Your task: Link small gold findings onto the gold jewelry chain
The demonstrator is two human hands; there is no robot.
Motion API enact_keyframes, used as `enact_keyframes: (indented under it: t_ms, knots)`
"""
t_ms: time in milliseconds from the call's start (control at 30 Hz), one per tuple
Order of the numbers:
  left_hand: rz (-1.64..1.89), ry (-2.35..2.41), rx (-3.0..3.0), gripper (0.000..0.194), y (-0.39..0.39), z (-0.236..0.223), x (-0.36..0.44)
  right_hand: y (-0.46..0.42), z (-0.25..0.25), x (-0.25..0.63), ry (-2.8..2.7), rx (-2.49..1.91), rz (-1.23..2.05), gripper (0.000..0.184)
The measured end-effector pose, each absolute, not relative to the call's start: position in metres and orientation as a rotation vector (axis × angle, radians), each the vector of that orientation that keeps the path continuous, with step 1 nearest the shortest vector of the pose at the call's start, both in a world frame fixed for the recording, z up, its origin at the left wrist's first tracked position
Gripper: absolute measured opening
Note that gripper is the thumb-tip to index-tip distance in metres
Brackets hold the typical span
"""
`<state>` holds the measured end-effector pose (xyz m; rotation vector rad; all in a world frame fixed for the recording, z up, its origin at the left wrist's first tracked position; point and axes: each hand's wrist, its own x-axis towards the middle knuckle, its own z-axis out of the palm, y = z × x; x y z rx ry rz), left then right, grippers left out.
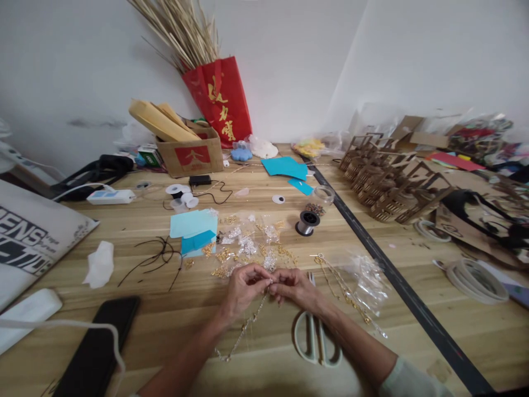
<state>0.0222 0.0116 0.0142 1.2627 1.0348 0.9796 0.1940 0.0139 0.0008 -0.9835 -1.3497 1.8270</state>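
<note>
My left hand [247, 288] and my right hand [295, 288] meet at the middle of the table, fingertips pinched close together. Between them they hold the end of a beaded chain [244, 330], which hangs down below the left hand and curves to the left. The exact bit in the fingertips is too small to make out. Partly under my right wrist lie scissors [317, 339] with pale handles. Just beyond the hands are several piles of gold and silver beads [248, 245]. Gold chains [341, 284] lie to the right of my right hand.
A wire spool [307, 223] and a bead jar [321, 199] stand beyond the hands. Blue cards [193, 225] and black cords [159, 256] lie left. Wooden lanterns [392, 182] line the right side past a dark strip [372, 242]. A phone [99, 344] lies front left.
</note>
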Motion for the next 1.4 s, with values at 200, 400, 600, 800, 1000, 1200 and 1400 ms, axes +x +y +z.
enact_keyframes:
  t_ms: [200, 400, 600, 800, 1000, 1200, 1400]
  knots:
    - [1.070, 1.195, 1.659, 0.009, 0.013, 0.008, 0.019, 0.016, -0.004, 0.197, -1.299, -0.961, 1.849, 0.032]
    - [1.074, 1.171, 1.993, 0.020, 0.018, 0.007, 0.009, 0.018, -0.007, 0.200, -1.288, -0.971, 1.825, 0.033]
    - [0.785, 1.238, 2.029, 0.022, 0.019, 0.012, 0.005, 0.019, -0.008, 0.202, -1.320, -0.954, 1.801, 0.032]
    - [0.740, 1.183, 1.733, 0.013, 0.021, 0.006, 0.005, 0.019, -0.004, 0.203, -1.326, -0.950, 1.828, 0.032]
    - [0.774, 1.088, 1.403, 0.013, 0.018, 0.010, 0.001, 0.019, -0.005, 0.202, -1.292, -0.963, 1.815, 0.032]
    - [0.787, 0.974, 1.136, 0.027, 0.018, 0.005, -0.005, 0.018, -0.005, 0.199, -1.261, -0.965, 1.780, 0.030]
    - [0.733, 0.919, 1.168, 0.029, 0.022, -0.003, -0.012, 0.017, -0.003, 0.199, -1.265, -0.978, 1.762, 0.031]
